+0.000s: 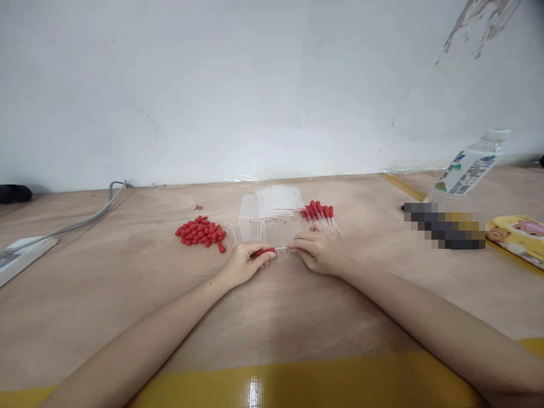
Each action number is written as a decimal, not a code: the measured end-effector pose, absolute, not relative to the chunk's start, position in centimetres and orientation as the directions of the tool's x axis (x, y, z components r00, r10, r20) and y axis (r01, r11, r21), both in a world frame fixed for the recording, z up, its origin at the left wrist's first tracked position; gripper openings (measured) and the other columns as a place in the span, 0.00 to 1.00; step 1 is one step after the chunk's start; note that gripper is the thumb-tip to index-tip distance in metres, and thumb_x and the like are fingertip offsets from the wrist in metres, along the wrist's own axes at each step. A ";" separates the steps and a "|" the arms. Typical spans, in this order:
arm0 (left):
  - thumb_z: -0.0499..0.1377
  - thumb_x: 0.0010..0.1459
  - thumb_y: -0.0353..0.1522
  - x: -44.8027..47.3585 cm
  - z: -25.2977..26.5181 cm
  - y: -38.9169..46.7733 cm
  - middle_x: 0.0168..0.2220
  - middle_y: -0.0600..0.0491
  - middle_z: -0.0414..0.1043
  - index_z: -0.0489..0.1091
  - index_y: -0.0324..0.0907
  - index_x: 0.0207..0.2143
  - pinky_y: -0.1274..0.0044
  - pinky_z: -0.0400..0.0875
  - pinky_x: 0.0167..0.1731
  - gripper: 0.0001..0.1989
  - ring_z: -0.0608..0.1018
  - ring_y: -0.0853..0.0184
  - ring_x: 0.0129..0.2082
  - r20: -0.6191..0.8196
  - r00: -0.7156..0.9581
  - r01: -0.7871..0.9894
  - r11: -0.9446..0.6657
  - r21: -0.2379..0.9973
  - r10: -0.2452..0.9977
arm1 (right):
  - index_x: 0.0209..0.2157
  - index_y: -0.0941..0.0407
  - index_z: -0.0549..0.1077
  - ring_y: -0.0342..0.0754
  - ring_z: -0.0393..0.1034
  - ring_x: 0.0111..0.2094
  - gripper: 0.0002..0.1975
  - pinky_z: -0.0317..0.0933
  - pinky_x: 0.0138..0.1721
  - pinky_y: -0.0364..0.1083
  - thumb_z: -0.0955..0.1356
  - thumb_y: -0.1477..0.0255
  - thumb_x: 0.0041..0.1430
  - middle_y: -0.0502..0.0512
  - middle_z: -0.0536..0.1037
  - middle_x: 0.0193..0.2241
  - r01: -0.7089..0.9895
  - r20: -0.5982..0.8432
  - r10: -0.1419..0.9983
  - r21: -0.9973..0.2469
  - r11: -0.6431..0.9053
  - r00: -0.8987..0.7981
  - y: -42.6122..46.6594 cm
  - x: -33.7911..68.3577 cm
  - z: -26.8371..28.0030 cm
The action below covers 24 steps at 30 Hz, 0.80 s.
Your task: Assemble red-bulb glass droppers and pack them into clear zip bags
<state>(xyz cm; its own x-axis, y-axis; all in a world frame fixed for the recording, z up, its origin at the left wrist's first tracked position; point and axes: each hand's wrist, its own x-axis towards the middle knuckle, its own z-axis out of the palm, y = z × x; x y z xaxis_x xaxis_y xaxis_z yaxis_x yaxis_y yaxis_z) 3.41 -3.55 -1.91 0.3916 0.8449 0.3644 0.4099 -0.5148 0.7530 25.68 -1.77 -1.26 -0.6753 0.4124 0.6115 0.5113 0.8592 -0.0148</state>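
Observation:
My left hand [240, 265] is closed around a red rubber dropper bulb [267, 250], with its open end facing right. Between the thumb and fingers of my right hand [321, 253] is a thin clear dropper tube [282, 249]. The tube's left end meets the bulb's mouth; how deep it sits I cannot tell. Just beyond my hands lies a row of clear tubes [255, 231] side by side. A heap of red bulbs [198, 231] is to the left of that row. Several droppers with red bulbs on clear tubes [318, 211] lie fanned out behind my right hand.
White translucent sheets or bags [278, 199] lie behind the tubes. On the right are a tilted plastic bottle [471, 167], a pixelated dark object [446, 228] and a yellow packet [518, 238]. A grey cable [91, 218] runs to a white power strip [25, 255] on the left.

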 end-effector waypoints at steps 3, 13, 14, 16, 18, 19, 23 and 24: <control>0.58 0.54 0.36 3.2 -2.0 -3.0 0.28 0.51 0.76 0.74 0.39 0.37 0.79 0.73 0.26 0.12 0.76 0.69 0.24 0.492 0.345 0.478 -0.601 0.640 0.799 | 0.34 0.61 0.70 0.45 0.61 0.28 0.11 0.48 0.33 0.46 0.58 0.76 0.60 0.55 0.72 0.25 0.553 0.663 0.352 0.112 0.826 -0.661 -1.7 25.3 -1.7; 0.58 0.55 0.33 2.9 -1.6 -3.0 0.32 0.52 0.77 0.74 0.40 0.35 0.79 0.72 0.31 0.08 0.78 0.69 0.30 0.635 0.449 0.497 -0.767 0.407 0.628 | 0.34 0.61 0.69 0.47 0.63 0.32 0.10 0.57 0.34 0.46 0.57 0.79 0.60 0.57 0.73 0.27 0.476 0.705 0.222 0.184 0.860 -0.674 -1.1 25.1 -2.2; 0.57 0.55 0.33 2.9 -1.7 -3.0 0.32 0.52 0.77 0.74 0.41 0.35 0.79 0.72 0.31 0.08 0.78 0.69 0.30 0.632 0.461 0.489 -0.772 0.405 0.623 | 0.34 0.61 0.69 0.46 0.63 0.31 0.10 0.58 0.34 0.46 0.58 0.79 0.59 0.57 0.73 0.27 0.471 0.707 0.221 0.178 0.864 -0.672 -1.1 25.1 -2.3; 0.57 0.56 0.33 3.0 -1.8 -3.1 0.31 0.52 0.77 0.73 0.40 0.35 0.78 0.72 0.31 0.08 0.78 0.69 0.29 0.619 0.484 0.481 -0.779 0.402 0.618 | 0.33 0.61 0.69 0.46 0.62 0.29 0.10 0.58 0.33 0.45 0.58 0.79 0.59 0.56 0.72 0.25 0.471 0.708 0.226 0.169 0.866 -0.669 -1.2 25.0 -2.5; 0.57 0.56 0.33 3.1 -1.9 -3.1 0.31 0.51 0.77 0.73 0.40 0.35 0.78 0.71 0.30 0.08 0.77 0.69 0.29 0.607 0.497 0.484 -0.779 0.399 0.620 | 0.31 0.61 0.69 0.45 0.61 0.28 0.10 0.57 0.32 0.45 0.58 0.78 0.59 0.55 0.71 0.23 0.483 0.704 0.243 0.161 0.861 -0.667 -1.4 24.8 -2.5; 0.57 0.56 0.33 3.1 -1.9 -3.2 0.31 0.51 0.77 0.73 0.40 0.35 0.78 0.71 0.30 0.08 0.77 0.68 0.29 0.602 0.501 0.486 -0.778 0.398 0.621 | 0.31 0.61 0.69 0.45 0.61 0.27 0.10 0.57 0.31 0.45 0.58 0.77 0.60 0.55 0.70 0.22 0.490 0.702 0.255 0.153 0.858 -0.665 -1.5 24.7 -2.5; 0.57 0.55 0.33 3.2 -1.9 -3.3 0.32 0.50 0.77 0.72 0.39 0.36 0.78 0.71 0.30 0.08 0.77 0.68 0.29 0.606 0.502 0.485 -0.781 0.394 0.617 | 0.30 0.60 0.70 0.45 0.61 0.26 0.11 0.57 0.31 0.44 0.58 0.76 0.60 0.55 0.71 0.22 0.501 0.706 0.302 0.087 0.861 -0.640 -1.9 24.2 -2.4; 0.57 0.55 0.32 3.2 -1.9 -3.4 0.31 0.50 0.77 0.72 0.39 0.36 0.78 0.72 0.30 0.08 0.77 0.68 0.29 0.610 0.505 0.481 -0.786 0.389 0.611 | 0.30 0.60 0.70 0.45 0.61 0.26 0.11 0.57 0.31 0.44 0.58 0.76 0.60 0.55 0.71 0.23 0.497 0.703 0.314 0.064 0.865 -0.638 -2.0 24.0 -2.3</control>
<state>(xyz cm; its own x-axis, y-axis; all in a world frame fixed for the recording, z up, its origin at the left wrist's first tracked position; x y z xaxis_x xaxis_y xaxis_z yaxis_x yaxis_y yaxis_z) 3.18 -3.35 -1.87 0.5046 0.6109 0.6101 0.4809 -0.7858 0.3890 24.03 -2.04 -2.33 -0.6377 0.3140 0.7034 0.4972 0.8652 0.0645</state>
